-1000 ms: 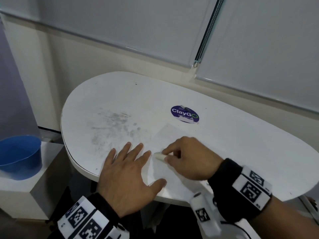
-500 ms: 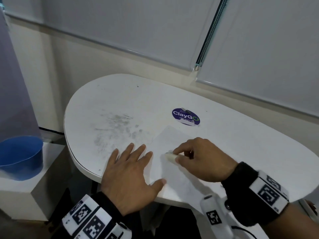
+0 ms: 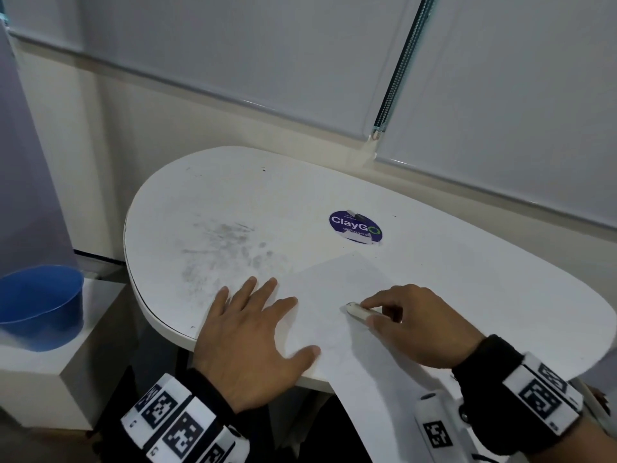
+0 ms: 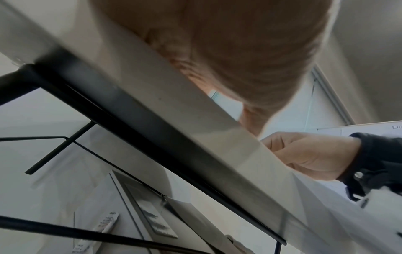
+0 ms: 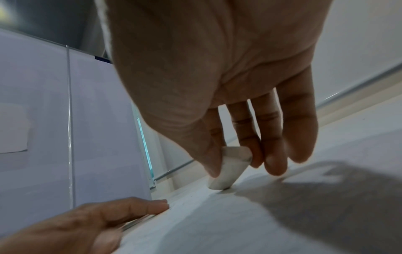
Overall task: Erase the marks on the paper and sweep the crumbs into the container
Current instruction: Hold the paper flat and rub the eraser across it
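Paper point(image 3: 337, 305): a white sheet lying on the white desk point(image 3: 467, 269), its near end overhanging the front edge. Left to right in the head view: a blue container point(image 3: 40, 305) stands on a low white block point(image 3: 50, 365) beside the desk, well apart from the sheet; grey smudges point(image 3: 227, 248) mark the desk top; the left hand point(image 3: 247, 342) lies flat, fingers straight and spread, pressing the sheet's left edge; the right hand point(image 3: 417, 325) pinches a small white eraser point(image 3: 357, 310) between thumb and fingertips, its tip touching the sheet. A purple sticker point(image 3: 355, 226) lies beyond the sheet. Compared with one second ago, the eraser sits farther right of the left hand, the gap between the two hands having widened, which suggests a rubbing stroke across the sheet. Marks on the sheet are too faint to judge, and no crumbs are discernible. The task therefore appears to be in its erasing stage; sweeping into the container is not yet begun.
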